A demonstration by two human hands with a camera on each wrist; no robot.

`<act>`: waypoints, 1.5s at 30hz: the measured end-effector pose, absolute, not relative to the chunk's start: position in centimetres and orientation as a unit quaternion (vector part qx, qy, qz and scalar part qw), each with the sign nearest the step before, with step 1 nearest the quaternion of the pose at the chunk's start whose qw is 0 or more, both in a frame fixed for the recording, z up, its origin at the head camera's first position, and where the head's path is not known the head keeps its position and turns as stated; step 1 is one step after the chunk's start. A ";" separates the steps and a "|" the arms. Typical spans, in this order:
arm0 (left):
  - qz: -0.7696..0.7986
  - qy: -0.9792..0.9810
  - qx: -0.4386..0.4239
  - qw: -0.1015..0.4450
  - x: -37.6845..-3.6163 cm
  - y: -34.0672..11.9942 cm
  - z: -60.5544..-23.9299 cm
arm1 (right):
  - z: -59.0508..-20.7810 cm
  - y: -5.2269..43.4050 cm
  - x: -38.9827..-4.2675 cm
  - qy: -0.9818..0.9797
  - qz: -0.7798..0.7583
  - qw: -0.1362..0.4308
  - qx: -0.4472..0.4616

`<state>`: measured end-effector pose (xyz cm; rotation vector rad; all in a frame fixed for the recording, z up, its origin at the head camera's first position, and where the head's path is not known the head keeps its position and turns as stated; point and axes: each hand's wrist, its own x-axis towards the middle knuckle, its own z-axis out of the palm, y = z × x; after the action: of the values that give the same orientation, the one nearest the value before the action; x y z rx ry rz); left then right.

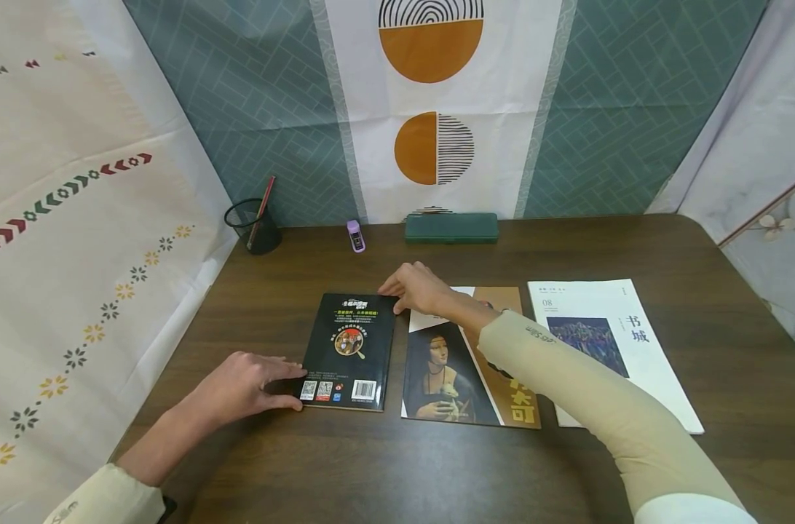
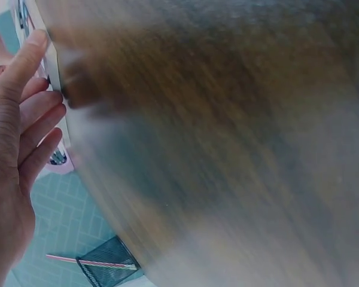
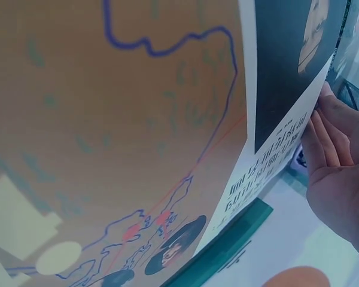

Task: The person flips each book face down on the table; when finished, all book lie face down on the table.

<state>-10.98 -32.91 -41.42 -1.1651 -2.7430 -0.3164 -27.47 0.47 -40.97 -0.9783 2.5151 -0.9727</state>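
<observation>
A black book (image 1: 346,364) with a barcode and a magnifying-glass picture lies on the wooden table, left of centre. My left hand (image 1: 256,382) touches its lower left edge, fingers extended and thumb near the corner; the left wrist view also shows that hand (image 2: 15,134) at the book's thin edge. At the upper right corner, my right hand (image 1: 420,290) rests its fingertips on the book with the thumb along the side. My right forearm crosses over a brown-and-white magazine (image 1: 450,386) with a portrait of a person holding a white animal, seen close in the right wrist view.
A white book (image 1: 633,313) with a blue picture lies to the right, partly under the right sleeve. Along the back stand a black mesh pen holder (image 1: 264,239) with a red pencil, a small purple item (image 1: 356,237) and a dark green case (image 1: 451,229). Patterned cloths hang around the table.
</observation>
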 end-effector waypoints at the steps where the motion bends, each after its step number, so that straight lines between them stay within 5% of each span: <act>1: -0.103 -0.912 -0.391 0.077 -10.9 -32.9 -41.5 | -41.0 0.5 -27.5 0.868 -0.336 0.135 -0.340; 32: -0.106 -0.919 -0.374 0.062 -10.9 -32.4 -41.4 | -40.6 1.2 -27.4 0.875 -0.313 0.136 -0.344; 45: -0.193 -0.928 -0.296 0.116 -13.0 -32.9 -41.1 | -39.3 4.6 -28.8 0.854 -0.379 0.157 -0.321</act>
<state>-12.99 -32.87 -41.11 -0.8676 -2.7191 -0.5640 -28.78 4.62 -39.31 -0.9190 2.4436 -1.0852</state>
